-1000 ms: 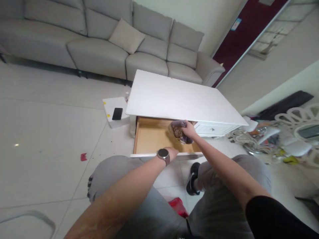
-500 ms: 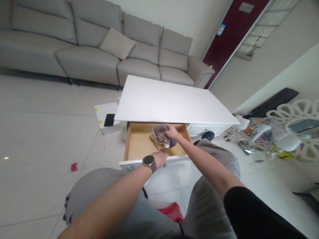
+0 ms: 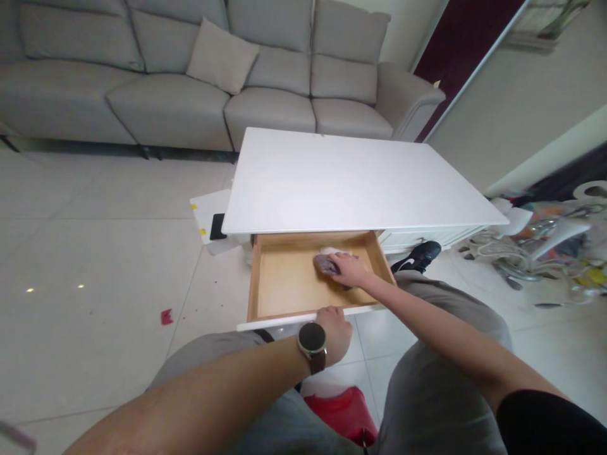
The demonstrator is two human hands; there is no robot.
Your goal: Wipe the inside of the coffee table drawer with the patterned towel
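A white low table has its wooden drawer pulled out toward me. My right hand lies inside the drawer on a purplish cloth bundle, fingers pressed over it. My left hand, with a watch on the wrist, is closed on the drawer's white front edge. The fingers of that hand are hidden under the front.
A grey corner sofa with a cushion stands behind the table. A white box with a black phone lies on the floor left of the table. Cables and clutter fill the right side. A red object sits between my knees.
My right hand has lowered the cloth bundle from above the drawer down onto the drawer's floor. The view has shifted closer and the drawer looks pulled out a little further.
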